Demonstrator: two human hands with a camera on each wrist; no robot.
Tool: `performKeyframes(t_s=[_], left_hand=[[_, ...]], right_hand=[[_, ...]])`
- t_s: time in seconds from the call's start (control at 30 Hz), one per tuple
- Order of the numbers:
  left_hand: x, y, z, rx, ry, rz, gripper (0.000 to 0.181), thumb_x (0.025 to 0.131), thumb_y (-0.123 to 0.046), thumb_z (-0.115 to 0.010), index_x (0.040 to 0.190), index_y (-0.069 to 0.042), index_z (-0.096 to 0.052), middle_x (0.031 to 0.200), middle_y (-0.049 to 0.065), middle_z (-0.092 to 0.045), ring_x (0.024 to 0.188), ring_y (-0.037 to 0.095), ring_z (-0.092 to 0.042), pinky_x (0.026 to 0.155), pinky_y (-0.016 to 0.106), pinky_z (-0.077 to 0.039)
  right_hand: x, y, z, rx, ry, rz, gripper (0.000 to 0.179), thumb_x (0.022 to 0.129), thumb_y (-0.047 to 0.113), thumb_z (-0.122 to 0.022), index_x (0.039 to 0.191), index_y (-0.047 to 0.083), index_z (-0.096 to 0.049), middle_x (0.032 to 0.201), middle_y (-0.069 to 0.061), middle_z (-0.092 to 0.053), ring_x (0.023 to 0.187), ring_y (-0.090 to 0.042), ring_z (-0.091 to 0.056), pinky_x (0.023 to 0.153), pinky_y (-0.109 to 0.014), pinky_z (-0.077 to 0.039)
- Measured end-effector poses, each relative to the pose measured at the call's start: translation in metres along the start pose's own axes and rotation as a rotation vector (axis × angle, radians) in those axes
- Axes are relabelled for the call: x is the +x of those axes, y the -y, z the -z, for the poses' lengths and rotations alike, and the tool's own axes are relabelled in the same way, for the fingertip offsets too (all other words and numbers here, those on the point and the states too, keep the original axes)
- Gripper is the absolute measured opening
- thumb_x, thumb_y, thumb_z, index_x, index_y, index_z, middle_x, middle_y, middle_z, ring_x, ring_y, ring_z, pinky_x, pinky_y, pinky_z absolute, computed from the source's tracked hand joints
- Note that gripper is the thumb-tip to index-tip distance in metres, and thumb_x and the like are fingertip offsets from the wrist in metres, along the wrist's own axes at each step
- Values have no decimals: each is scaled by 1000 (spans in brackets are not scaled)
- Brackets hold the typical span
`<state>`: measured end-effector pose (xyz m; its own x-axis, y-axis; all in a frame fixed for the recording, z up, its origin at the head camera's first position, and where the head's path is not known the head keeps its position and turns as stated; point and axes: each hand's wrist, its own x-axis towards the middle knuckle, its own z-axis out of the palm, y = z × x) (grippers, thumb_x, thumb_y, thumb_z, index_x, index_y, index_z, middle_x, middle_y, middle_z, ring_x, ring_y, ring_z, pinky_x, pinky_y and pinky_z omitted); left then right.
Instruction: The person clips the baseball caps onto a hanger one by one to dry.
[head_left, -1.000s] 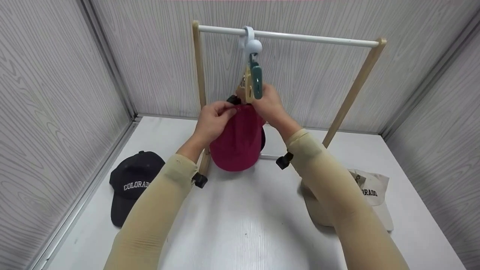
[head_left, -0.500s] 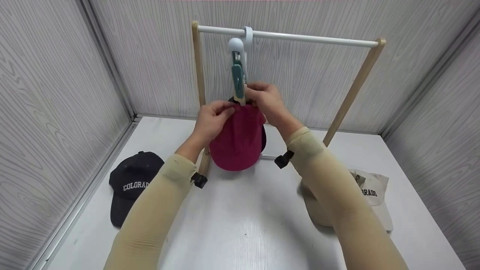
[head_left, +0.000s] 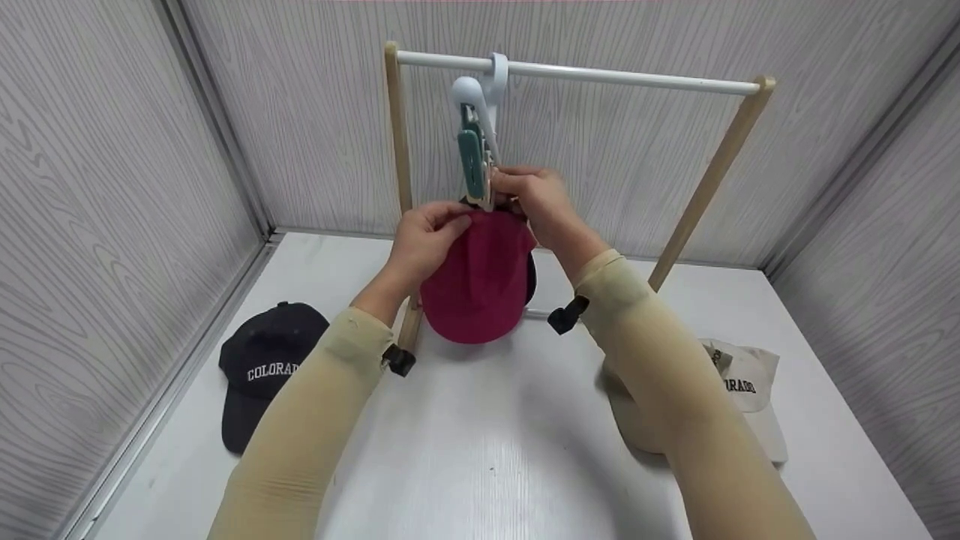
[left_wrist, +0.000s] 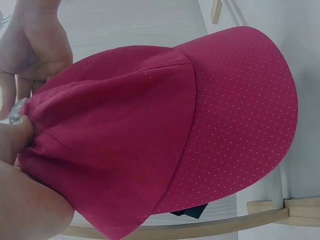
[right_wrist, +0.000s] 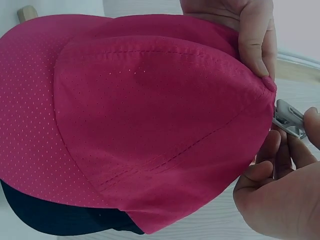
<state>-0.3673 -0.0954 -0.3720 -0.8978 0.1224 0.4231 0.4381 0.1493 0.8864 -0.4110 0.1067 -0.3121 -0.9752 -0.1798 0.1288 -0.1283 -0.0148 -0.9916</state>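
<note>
red cap (head_left: 480,277): upper middle of the head view, between both hands, just below the teal clip (head_left: 471,161)
long axis: near upright, gathered end up, brim down toward the frame's centre
clip to cap: pale clip (right_wrist: 290,116) at the gathered edge, right side of the right wrist view; whether biting cloth, cannot tell
nearer the cloth: left hand (head_left: 421,244), pinching the top edge by thumb and fingers, reaching in from lower left
right hand (head_left: 551,202): pinching the pale clip, forearm slanting up from lower right
behind: dark cap (right_wrist: 75,215), lower left
</note>
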Motion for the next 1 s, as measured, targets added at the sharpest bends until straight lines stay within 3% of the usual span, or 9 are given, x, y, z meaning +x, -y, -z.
performKeyframes(t_s=[0.23,0.47,0.83,1.0], left_hand=[[1,1,-1,-18,3,-17,18,111,-13,-71,122,-5,-83,113,6,-80,104,13,-68,92,30,-54],[2,-2,-4,-25,-25,-30,18,111,-12,-71,121,-4,-83,112,8,-80,102,13,-68,89,29,-55],[0,-3,-12,-31,-99,-24,16,109,-12,-75,117,-3,-85,112,7,-80,102,13,-69,87,27,-56],[-1,-5,-14,40,-141,-35,16,109,-12,-74,116,-4,-85,110,7,-81,97,12,-69,83,26,-55]], right_hand=[[1,0,1,14,13,-7,12,98,19,-82,92,8,-85,78,-2,-65,76,-22,-52,67,-30,-45],[1,0,2,22,5,-35,12,99,19,-83,95,8,-86,82,-3,-67,79,-20,-58,70,-32,-51],[2,0,4,-44,28,28,11,97,20,-82,89,13,-84,84,-4,-65,87,-23,-56,73,-34,-46],[2,-1,4,-79,22,60,12,97,20,-81,89,12,-84,80,-2,-65,86,-21,-58,72,-33,-45]])
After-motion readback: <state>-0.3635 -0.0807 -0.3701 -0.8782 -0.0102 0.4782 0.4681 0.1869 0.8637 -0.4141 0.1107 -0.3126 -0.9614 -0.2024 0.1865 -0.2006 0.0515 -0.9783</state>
